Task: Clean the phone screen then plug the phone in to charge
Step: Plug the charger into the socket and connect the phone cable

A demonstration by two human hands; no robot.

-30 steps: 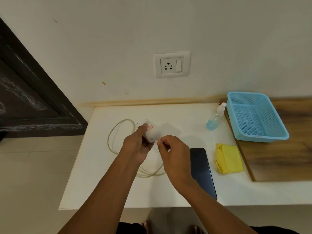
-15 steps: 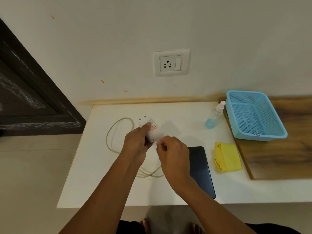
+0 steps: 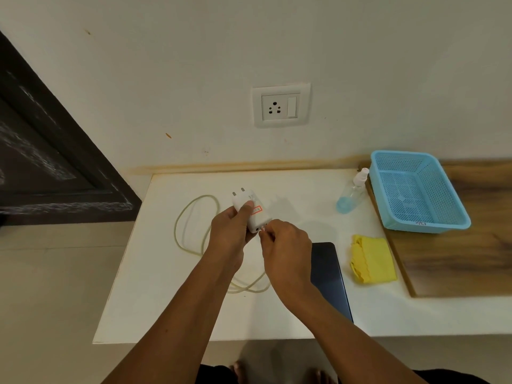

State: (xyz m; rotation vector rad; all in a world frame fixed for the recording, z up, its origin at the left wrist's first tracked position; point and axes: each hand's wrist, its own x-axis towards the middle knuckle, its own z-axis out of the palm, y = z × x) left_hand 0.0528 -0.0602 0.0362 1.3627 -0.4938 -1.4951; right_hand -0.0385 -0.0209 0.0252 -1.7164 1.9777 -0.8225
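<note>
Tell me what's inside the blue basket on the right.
The blue basket looks empty: its perforated floor shows through, holding no items. The near wall hides a thin strip of floor. The spray bottle stands outside, beside its left wall.

head view: worn above the table [image 3: 194, 314], facing forward and down, close over its near edge, wall beyond.
</note>
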